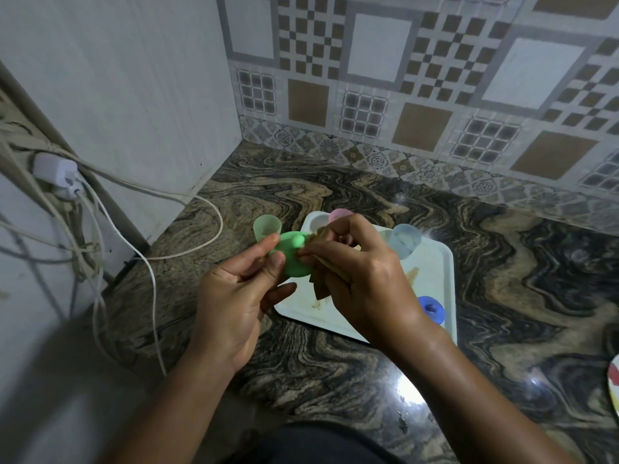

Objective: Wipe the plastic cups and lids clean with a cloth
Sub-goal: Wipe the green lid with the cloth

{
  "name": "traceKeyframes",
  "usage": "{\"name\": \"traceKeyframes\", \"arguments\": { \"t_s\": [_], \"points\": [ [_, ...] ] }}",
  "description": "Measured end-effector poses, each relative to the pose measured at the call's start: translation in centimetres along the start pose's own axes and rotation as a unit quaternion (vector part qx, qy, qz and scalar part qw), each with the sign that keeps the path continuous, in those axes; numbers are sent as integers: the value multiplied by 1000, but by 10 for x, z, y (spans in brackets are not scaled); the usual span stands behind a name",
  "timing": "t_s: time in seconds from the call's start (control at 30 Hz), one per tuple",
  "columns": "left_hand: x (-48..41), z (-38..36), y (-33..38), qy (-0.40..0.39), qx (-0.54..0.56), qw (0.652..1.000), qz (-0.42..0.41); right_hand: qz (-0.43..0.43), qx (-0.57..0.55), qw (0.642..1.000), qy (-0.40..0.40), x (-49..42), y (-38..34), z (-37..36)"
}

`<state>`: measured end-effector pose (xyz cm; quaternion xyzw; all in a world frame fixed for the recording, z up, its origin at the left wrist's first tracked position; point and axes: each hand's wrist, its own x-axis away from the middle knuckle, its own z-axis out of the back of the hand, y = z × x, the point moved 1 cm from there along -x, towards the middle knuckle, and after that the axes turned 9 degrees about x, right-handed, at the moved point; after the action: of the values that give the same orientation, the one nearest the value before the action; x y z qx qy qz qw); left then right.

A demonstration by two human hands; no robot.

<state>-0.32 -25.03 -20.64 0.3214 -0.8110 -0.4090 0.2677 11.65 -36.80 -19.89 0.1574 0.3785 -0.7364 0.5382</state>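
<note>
A knobbed green lid (294, 259) is held tilted over the tray's (432, 272) left edge, a crumpled brown cloth (323, 283) pressed to it. A green cup (266, 227) stands on the bench (335, 380) beside the tray. The pink cup (339, 215), blue cup (405, 241) and blue lid (431, 309) sit on the tray.

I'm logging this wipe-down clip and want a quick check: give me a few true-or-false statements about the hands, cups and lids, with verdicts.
1. The left hand holds the green lid. True.
2. The right hand holds a white sponge. False: it presses a brown cloth to the lid.
3. The green cup stands on the tray. False: it stands on the counter, left of the tray.
4. The blue lid lies on the tray. True.
</note>
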Motion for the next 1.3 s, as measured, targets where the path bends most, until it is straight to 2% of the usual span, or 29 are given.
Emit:
{"name": "traceKeyframes", "arguments": {
  "t_s": [0.57,0.83,0.97,1.2,1.3],
  "points": [
    [3,-6,5,-18,4,1000,19,-48,24,998,17,-5,10,3],
    [9,-14,14,-25,21,999,22,-115,-41,987,100,-3,4,25],
    [10,-14,11,-33,16,999,22,-102,-54,987,110,-2,-3,31],
    [15,-18,10,-63,7,997,31,-139,-150,975,84,8,5,22],
    [18,-20,10,-74,19,996,35,-124,-147,978,86,12,4,19]
  ]
}}
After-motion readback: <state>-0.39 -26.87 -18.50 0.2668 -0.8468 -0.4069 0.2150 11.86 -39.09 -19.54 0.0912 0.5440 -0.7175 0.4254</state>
